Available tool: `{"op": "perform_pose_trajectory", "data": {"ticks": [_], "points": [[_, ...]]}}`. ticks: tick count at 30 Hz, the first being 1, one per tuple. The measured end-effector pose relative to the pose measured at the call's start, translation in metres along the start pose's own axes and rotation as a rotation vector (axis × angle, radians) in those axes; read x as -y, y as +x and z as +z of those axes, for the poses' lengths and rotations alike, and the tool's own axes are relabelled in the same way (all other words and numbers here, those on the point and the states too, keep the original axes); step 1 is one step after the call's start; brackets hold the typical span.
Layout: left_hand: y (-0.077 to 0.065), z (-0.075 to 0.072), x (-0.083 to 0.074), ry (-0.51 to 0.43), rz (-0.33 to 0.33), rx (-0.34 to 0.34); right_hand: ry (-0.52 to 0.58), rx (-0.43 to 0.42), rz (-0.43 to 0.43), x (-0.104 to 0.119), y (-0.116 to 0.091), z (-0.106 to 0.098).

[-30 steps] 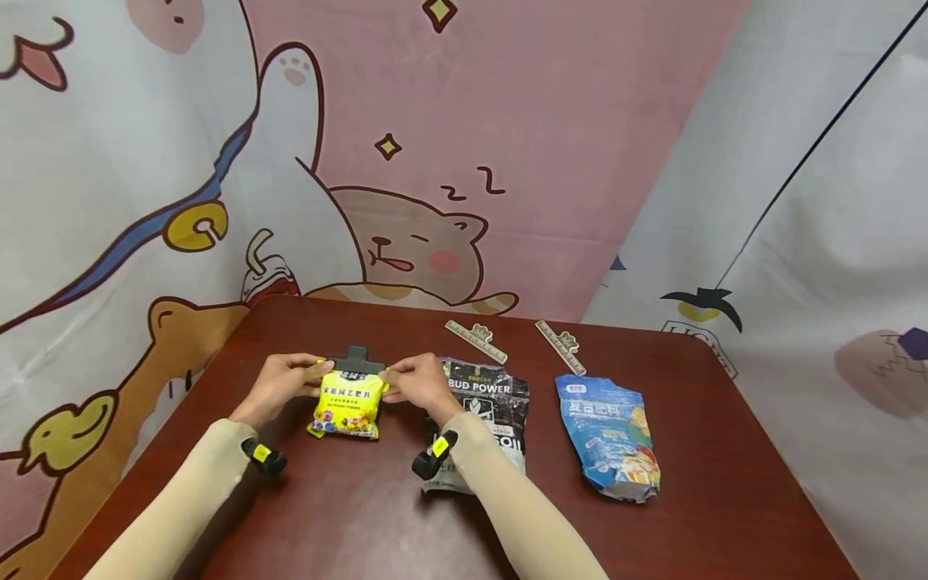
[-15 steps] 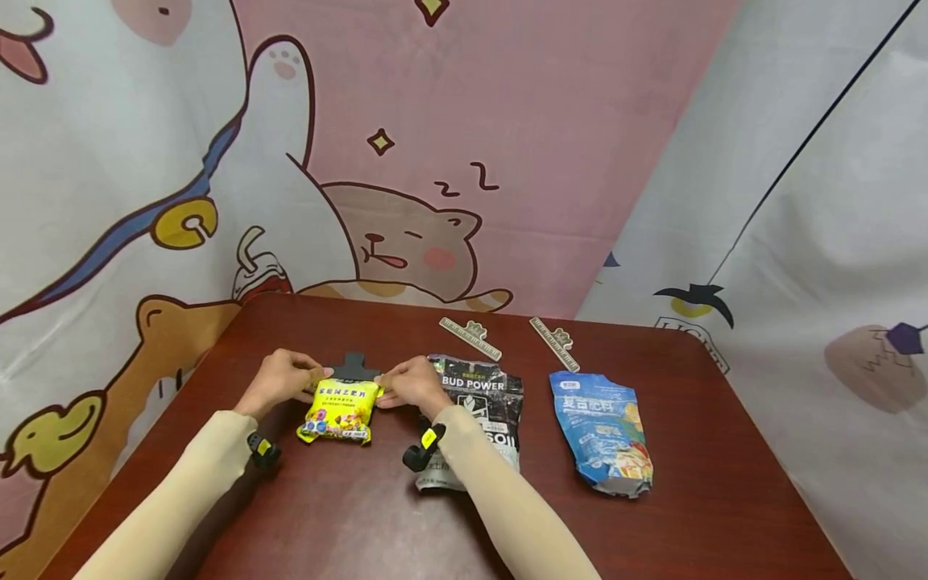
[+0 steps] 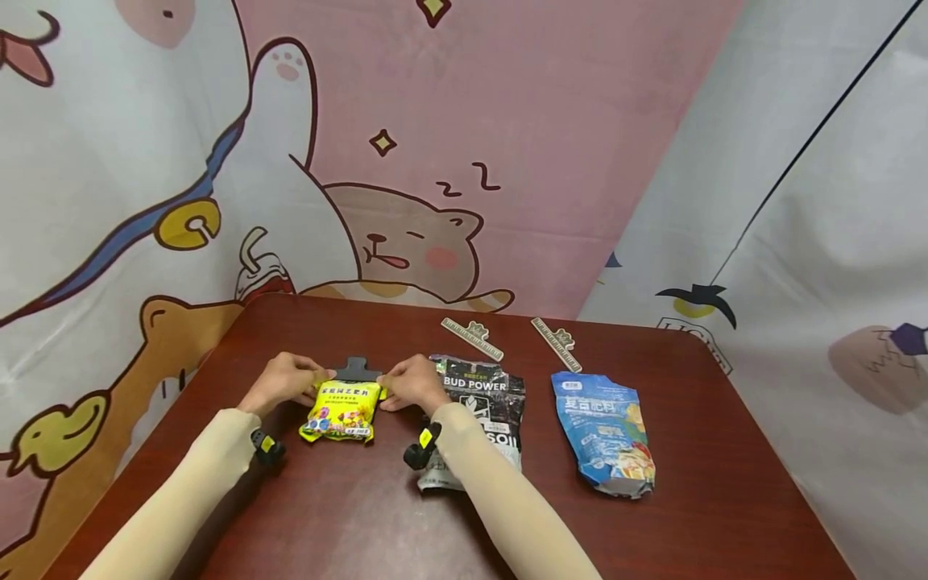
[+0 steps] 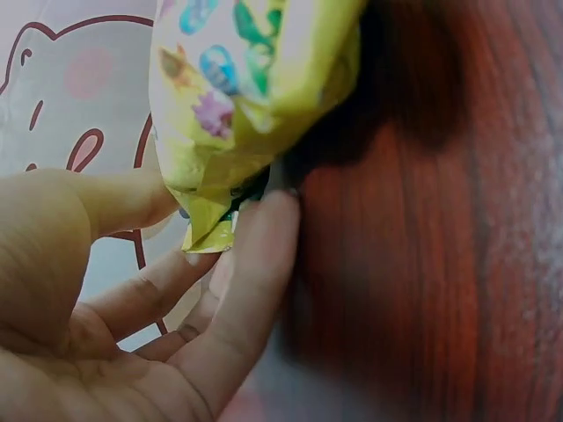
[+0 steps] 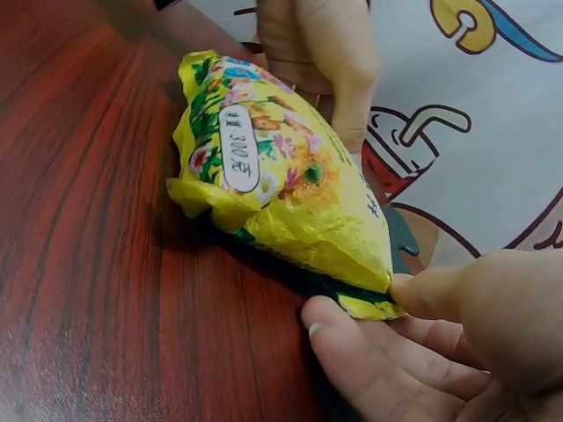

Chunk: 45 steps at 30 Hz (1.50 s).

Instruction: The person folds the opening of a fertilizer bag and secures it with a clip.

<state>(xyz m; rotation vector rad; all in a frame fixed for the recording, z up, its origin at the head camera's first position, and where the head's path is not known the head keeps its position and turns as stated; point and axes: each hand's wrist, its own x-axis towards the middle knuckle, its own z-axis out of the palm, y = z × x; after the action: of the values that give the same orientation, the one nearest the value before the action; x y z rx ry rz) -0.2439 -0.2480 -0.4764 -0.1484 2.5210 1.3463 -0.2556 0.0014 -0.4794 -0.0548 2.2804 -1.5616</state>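
Note:
A small yellow bag point(image 3: 342, 407) printed with flowers lies on the dark red table point(image 3: 348, 515), its top edge set in a black clip point(image 3: 355, 370). My left hand point(image 3: 288, 382) pinches the bag's top left corner point(image 4: 204, 230) between thumb and fingers. At the top right corner point(image 5: 369, 303), my right hand point(image 3: 406, 383) pinches the bag the same way. The right wrist view shows the yellow bag point(image 5: 281, 189) puffed up, with the black clip point(image 5: 400, 242) under its far end and the left hand point(image 5: 321, 53) behind it.
A black bag marked BUD POWER point(image 3: 478, 419) lies just right of my right hand. Further right lies a blue bag point(image 3: 607, 431). Two pale ruler-like clips point(image 3: 473, 338) point(image 3: 557, 344) rest near the table's far edge. Cartoon-print cloth hangs behind.
The yellow bag has come down from a raised, tilted pose to lie flatter on the table. Both hands stay on its top corners and have dropped slightly with it.

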Motion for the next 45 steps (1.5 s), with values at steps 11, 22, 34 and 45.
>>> {"op": "perform_pose_trajectory", "data": {"ticks": [11,22,34,45], "points": [[-0.003,-0.002,-0.002,0.079,-0.012,-0.03,-0.258,0.018,-0.068,0.01,-0.01,-0.004],[-0.011,-0.004,-0.025,0.283,0.119,-0.149,-0.422,0.057,-0.203,0.021,-0.023,-0.025],[-0.01,0.031,-0.066,0.177,0.3,-0.168,-0.414,0.002,-0.311,0.015,-0.044,-0.073],[-0.003,0.069,-0.089,-0.198,0.286,0.017,-0.419,-0.118,-0.266,-0.006,-0.067,-0.132]]}}
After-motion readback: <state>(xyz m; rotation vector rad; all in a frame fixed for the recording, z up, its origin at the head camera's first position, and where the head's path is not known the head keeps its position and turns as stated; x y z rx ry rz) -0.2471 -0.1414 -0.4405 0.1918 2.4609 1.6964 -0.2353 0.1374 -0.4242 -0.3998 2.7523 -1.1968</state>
